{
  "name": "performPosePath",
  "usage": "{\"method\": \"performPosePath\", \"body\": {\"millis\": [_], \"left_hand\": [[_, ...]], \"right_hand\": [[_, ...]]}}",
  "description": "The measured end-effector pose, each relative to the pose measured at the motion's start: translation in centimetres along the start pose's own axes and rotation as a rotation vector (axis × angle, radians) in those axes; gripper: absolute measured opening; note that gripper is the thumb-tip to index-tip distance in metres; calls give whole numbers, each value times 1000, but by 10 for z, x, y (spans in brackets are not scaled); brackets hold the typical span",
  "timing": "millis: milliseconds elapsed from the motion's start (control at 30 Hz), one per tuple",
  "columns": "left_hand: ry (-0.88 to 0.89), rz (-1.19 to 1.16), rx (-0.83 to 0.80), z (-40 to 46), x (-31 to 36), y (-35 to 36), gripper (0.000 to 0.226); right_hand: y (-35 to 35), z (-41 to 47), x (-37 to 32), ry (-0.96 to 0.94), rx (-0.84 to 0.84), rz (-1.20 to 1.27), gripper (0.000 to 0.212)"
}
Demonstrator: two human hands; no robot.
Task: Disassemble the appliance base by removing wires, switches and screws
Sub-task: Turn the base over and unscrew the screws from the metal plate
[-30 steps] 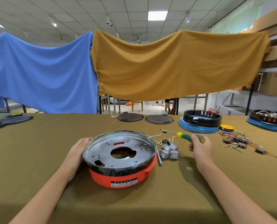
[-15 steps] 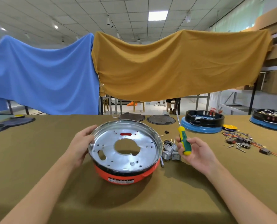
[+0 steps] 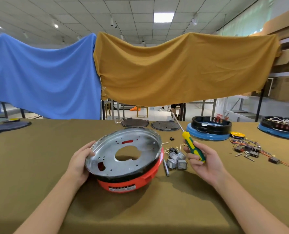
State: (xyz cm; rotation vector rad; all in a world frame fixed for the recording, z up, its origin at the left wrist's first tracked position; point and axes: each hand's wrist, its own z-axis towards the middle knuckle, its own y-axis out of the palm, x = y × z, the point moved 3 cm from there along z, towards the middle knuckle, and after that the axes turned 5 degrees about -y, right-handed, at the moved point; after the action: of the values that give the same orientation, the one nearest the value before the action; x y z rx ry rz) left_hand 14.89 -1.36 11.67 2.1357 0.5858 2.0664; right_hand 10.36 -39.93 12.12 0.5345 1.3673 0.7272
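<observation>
The appliance base (image 3: 128, 181) is a round red shell with a silver metal plate (image 3: 133, 159) on top, tilted up toward me on the olive table. My left hand (image 3: 80, 162) grips its left rim. My right hand (image 3: 203, 163) holds a green and yellow screwdriver (image 3: 192, 146) by the handle, to the right of the base, with the shaft pointing up and away. Grey switches (image 3: 176, 159) and small screws lie between the base and my right hand.
A pile of wires and switches (image 3: 253, 149) lies at right. Two blue and black bases (image 3: 209, 130) (image 3: 280, 127) stand at the back right, with a yellow disc (image 3: 238, 134) between them. Dark round plates (image 3: 164, 125) lie behind the red base. A grey rod (image 3: 165, 167) lies beside it.
The base has been tilted up further on its near edge and turned. My right hand has lifted the screwdriver from pointing left to pointing up and away.
</observation>
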Motion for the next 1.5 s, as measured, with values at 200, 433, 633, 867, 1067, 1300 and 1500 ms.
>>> {"method": "performPosePath", "body": {"millis": [200,433,633,867,1067,1300,1500], "left_hand": [[39,-97,0,-3,-5,5,59],[109,-27,-6,-10,-4,11,42],[90,107,-92,-17,-6,19,41],[93,161,-77,-18,-5,21,48],[141,102,20,-19,-2,15,44],[27,81,-125,-15,-8,15,44],[16,69,-157,-15,-8,16,48]], "right_hand": [[-2,1,0,-40,-19,-46,31],[2,1,-4,-132,19,-32,30],[12,4,-2,-156,-8,-58,23],[17,5,3,-153,-2,-159,19],[12,4,2,-183,28,-198,14],[13,14,-4,-397,230,-444,31],[71,33,-32,-662,195,-913,29]]}}
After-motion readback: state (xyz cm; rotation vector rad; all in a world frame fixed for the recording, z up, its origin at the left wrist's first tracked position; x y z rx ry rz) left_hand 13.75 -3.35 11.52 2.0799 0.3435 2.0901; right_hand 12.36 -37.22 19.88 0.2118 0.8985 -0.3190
